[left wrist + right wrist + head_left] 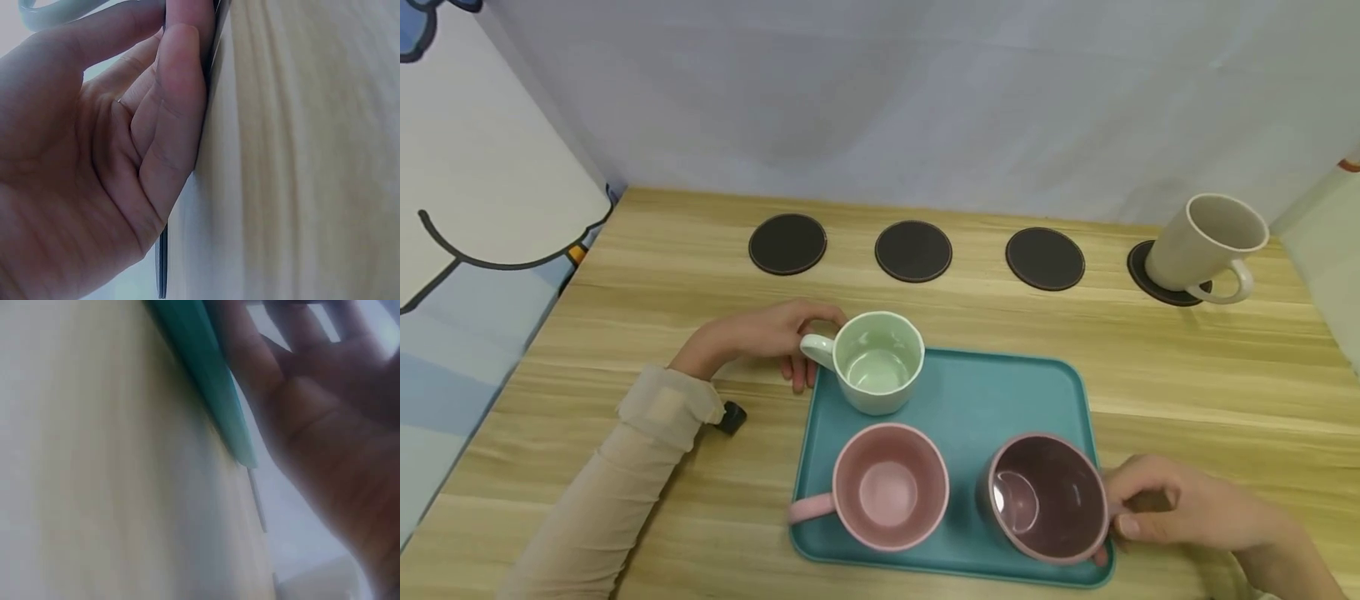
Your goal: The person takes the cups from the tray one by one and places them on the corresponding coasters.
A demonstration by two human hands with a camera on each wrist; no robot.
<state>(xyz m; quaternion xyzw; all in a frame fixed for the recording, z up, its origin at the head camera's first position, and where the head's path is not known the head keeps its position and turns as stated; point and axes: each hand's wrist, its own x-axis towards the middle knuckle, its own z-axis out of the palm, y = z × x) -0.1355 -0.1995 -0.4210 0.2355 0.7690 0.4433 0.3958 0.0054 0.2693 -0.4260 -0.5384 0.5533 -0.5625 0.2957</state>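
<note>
My left hand (pixel 767 333) is at the far left corner of the teal tray (pixel 977 392), with bent fingers beside the handle of a pale green cup (pixel 880 362). The handle partly hides those fingers, so whether they grip it is unclear; in the left wrist view the fingertips (pixel 178 50) curl close to the tabletop. On the right, my right hand (pixel 1187 504) pinches the handle of a dark mauve cup (pixel 1048 496), which sits at the tray's near right corner. A pink cup (pixel 891 487) stands at the near left, its handle pointing left over the rim.
Three round black coasters (pixel 787 244) (pixel 913 251) (pixel 1045 258) lie in a row along the back of the wooden table (pixel 700 500). At the back right, a beige mug (pixel 1202 242) stands on another black coaster (pixel 1150 275). A pale cloth (pixel 887 100) hangs behind.
</note>
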